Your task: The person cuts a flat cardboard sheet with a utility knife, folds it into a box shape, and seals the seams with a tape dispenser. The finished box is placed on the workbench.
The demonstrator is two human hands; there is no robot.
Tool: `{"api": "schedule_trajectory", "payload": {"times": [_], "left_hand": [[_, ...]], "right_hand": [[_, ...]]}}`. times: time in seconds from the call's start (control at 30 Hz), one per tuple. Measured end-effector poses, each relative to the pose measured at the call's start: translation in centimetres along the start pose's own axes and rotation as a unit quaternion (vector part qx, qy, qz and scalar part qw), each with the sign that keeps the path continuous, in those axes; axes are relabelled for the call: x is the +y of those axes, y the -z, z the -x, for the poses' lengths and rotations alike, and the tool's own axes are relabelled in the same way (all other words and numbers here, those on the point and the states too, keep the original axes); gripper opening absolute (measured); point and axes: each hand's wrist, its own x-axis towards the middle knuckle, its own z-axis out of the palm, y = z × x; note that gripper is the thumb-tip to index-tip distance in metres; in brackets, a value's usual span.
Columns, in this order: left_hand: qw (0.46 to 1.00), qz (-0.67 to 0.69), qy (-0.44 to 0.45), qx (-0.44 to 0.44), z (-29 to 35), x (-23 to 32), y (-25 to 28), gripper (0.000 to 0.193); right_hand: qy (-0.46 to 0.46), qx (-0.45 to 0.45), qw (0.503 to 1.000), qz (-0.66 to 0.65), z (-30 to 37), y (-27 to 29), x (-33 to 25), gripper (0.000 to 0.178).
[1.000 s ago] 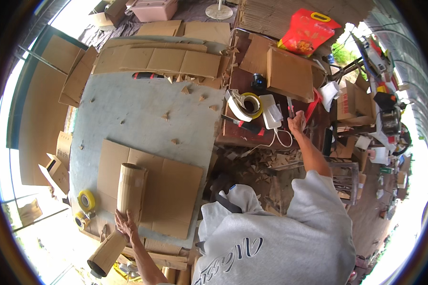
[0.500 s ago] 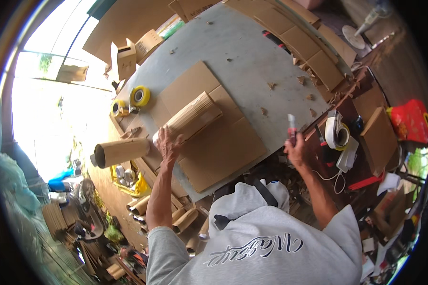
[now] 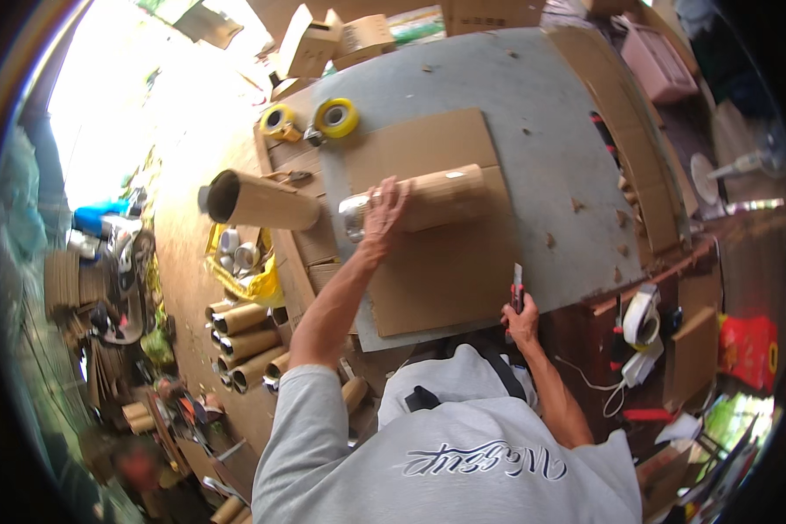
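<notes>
My left hand (image 3: pixel 386 214) lies with fingers stretched across the left part of a cardboard roll (image 3: pixel 445 194). Shiny clear tape covers the roll's left end. Beneath it, a flat cardboard sheet (image 3: pixel 445 284) rests on the grey tabletop (image 3: pixel 576 249). My right hand (image 3: pixel 522 321) is closed round a red and black utility knife (image 3: pixel 518 293), its blade pointing up and away from me. The knife is beside the sheet's near right corner, apart from the roll.
A wide cardboard tube (image 3: pixel 275 201) lies left of the sheet, with yellow tape rolls (image 3: pixel 336 117) behind it. Several tubes (image 3: pixel 249 345) are stacked lower left. Long cardboard strips (image 3: pixel 624 140) line the right edge. A white tape dispenser (image 3: pixel 642 319) stands at the right.
The view has swung, shifting the table within the picture. The roll has turned, showing a smoother, taped side. My right hand has brought the knife closer to the sheet's near right corner.
</notes>
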Motion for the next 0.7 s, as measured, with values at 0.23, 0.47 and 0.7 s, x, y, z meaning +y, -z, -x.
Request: {"api": "schedule_trajectory", "payload": {"times": [0.23, 0.47, 0.7], "left_hand": [[0.991, 0.11, 0.042, 0.069, -0.6, 1.5, 2.3, 0.113], [0.847, 0.317, 0.281, 0.32, 11.3, -2.9, 4.6, 0.091], [0.704, 0.388, 0.379, 0.459, 17.1, -4.2, 1.7, 0.082]], "right_hand": [[-0.012, 0.015, 1.0, 0.021, 0.2, -0.4, -0.6, 0.017], [0.02, -0.003, 1.0, 0.024, -1.4, -1.8, -1.1, 0.018], [0.028, -0.054, 0.997, 0.043, -4.1, -3.0, -2.4, 0.023]]}}
